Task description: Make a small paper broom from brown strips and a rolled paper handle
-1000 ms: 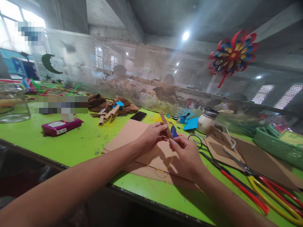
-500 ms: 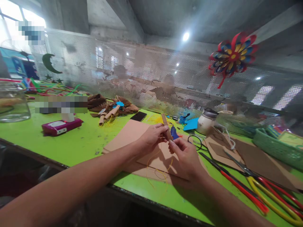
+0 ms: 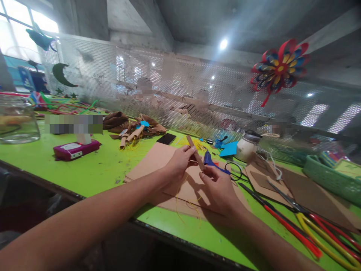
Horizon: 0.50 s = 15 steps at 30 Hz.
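My left hand (image 3: 180, 162) pinches a narrow folded strip of brown paper (image 3: 194, 150) that sticks up and tilts to the left. My right hand (image 3: 218, 187) meets the strip's lower end, fingers closed, pinching a thin yellow string (image 3: 180, 201) whose loose loops hang down over the tan paper sheets (image 3: 153, 162) lying on the green table (image 3: 93, 171). A blue glue gun (image 3: 211, 161) lies just behind my right hand.
Brown paper fans and rolls (image 3: 135, 130), a black phone (image 3: 166, 139) and a magenta box (image 3: 73, 148) lie to the left, with a glass jar (image 3: 17, 119) at far left. A white pot (image 3: 246, 145), scissors (image 3: 284, 195), red and yellow sticks (image 3: 310, 229) and a green basket (image 3: 329, 176) sit right. Perforated screen behind.
The paper strip has tilted further left and both hands have drawn slightly closer to me. The string loops have sunk nearer the tan sheets. The view has shifted a little.
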{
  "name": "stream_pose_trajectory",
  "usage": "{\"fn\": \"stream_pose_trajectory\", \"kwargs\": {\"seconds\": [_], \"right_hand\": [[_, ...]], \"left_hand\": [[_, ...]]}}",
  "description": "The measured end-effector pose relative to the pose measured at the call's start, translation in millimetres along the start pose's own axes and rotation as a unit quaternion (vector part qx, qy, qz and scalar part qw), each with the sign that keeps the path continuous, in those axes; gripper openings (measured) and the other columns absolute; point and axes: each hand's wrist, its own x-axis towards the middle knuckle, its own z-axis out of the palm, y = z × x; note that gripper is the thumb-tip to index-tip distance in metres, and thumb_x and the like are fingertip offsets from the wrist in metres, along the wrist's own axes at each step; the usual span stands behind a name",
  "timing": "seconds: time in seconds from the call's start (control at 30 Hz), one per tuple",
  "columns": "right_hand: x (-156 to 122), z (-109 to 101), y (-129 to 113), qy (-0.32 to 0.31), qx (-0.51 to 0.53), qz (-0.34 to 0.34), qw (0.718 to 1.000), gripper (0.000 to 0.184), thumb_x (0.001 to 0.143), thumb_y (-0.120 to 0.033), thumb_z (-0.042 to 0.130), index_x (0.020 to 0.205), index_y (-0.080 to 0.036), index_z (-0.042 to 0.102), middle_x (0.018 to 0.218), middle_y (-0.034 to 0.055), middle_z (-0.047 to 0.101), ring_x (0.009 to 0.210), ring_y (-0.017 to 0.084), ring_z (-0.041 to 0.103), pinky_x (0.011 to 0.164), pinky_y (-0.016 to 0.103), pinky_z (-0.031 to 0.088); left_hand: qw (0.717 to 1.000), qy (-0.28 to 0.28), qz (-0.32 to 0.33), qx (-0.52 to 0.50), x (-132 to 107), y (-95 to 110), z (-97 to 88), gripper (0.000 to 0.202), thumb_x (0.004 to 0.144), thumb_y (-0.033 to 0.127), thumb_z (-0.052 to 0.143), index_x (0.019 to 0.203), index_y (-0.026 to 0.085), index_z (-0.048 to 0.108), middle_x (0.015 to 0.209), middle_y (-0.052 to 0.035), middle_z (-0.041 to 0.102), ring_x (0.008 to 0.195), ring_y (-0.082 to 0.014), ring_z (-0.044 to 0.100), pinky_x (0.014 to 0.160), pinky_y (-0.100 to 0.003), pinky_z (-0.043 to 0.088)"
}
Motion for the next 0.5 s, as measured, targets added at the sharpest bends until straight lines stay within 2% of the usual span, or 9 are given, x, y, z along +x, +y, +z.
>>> {"fn": "stream_pose_trajectory", "kwargs": {"seconds": [0.2, 0.3, 0.5], "right_hand": [[2.6, -1.8, 0.5, 0.001, 0.054, -0.025, 0.998, 0.033, 0.077, -0.034, 0.057, 0.105, -0.016, 0.059, 0.098, 0.0099, 0.065, 0.082, 0.02, 0.059, 0.069, 0.032, 0.047], [4.8, -2.5, 0.0, 0.017, 0.042, -0.031, 0.999, 0.032, 0.078, -0.041, 0.056, 0.095, -0.015, 0.062, 0.094, 0.0103, 0.066, 0.081, 0.021, 0.059, 0.068, 0.032, 0.046], [3.0, -3.8, -1.3, 0.058, -0.01, -0.013, 0.998, 0.032, 0.079, -0.045, 0.054, 0.075, -0.015, 0.06, 0.07, 0.0041, 0.063, 0.063, 0.016, 0.054, 0.058, 0.027, 0.04]], "left_hand": [[1.0, 0.002, 0.013, 0.023, 1.3, -2.0, -0.3, 0.01, 0.084, 0.022, 0.047, 0.077, 0.015, 0.048, 0.067, -0.0013, 0.056, 0.059, -0.0118, 0.057, 0.063, -0.03, 0.048], [0.999, -0.017, 0.023, 0.045, -1.3, -4.6, 3.0, 0.011, 0.084, 0.023, 0.048, 0.078, 0.014, 0.049, 0.068, -0.0016, 0.056, 0.061, -0.0126, 0.058, 0.063, -0.03, 0.048], [0.995, -0.062, 0.032, 0.067, -4.2, -6.5, 5.5, 0.014, 0.083, 0.027, 0.05, 0.081, 0.013, 0.052, 0.073, -0.0035, 0.059, 0.065, -0.013, 0.058, 0.064, -0.029, 0.047]]}}
